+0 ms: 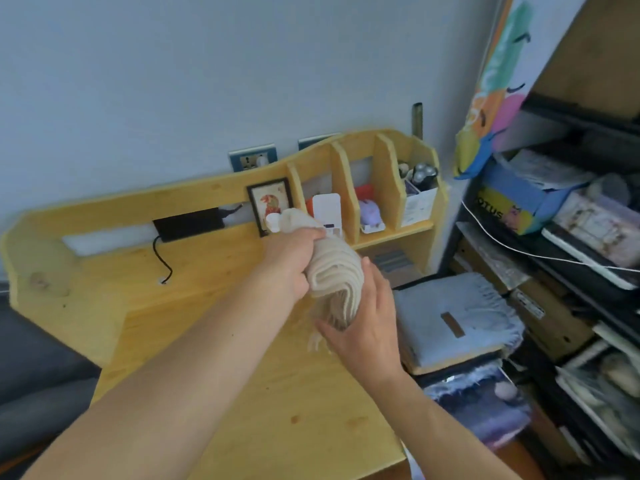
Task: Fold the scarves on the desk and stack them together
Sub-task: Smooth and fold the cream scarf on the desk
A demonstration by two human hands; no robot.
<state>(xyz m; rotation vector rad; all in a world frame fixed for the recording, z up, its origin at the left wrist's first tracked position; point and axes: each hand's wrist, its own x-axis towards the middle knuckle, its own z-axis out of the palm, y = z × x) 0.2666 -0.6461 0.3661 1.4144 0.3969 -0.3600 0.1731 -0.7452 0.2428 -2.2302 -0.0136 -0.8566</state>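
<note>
Underneath, wooden desk (214, 341), grey wall (207, 71).

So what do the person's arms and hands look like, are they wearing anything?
Nothing that shows. The left hand and right hand are bare, with no gloves, rings, watch or bracelet in view. Both forearms are bare too, with no sleeve showing up to the picture's bottom edge. No marks show on them.

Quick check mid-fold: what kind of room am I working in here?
Most likely a home study or bedroom corner: a wooden desk with a built-in organizer shelf against the wall, a small framed picture, and crowded storage shelving alongside.
</note>
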